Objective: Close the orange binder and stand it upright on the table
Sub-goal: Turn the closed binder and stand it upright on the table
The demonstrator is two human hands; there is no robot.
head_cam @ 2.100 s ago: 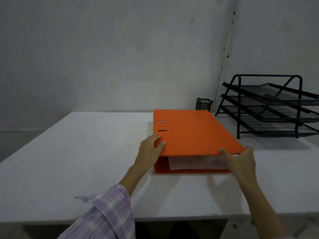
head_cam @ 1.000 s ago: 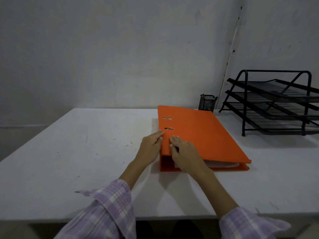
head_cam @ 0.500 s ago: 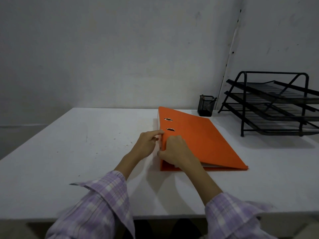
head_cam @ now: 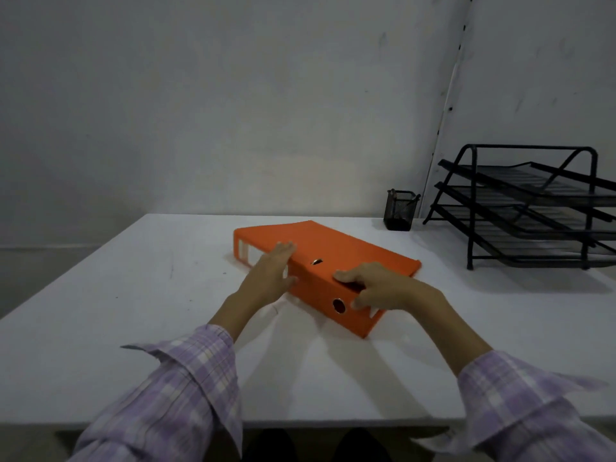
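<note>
Orange binder (head_cam: 346, 255) lying diagonal, spine nearward, left hand (head_cam: 266, 276) flat, right hand (head_cam: 386, 290) gripping

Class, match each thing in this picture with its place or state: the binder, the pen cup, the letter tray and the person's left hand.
Things:
1 orange binder
2 mesh pen cup
3 three-tier letter tray
4 left hand

Places and states:
A at the far right of the table
B fingers straight, resting on the binder
C lying flat, closed
D near the back edge, just left of the tray

Pairs: 1-C, 2-D, 3-A, 4-B.
</note>
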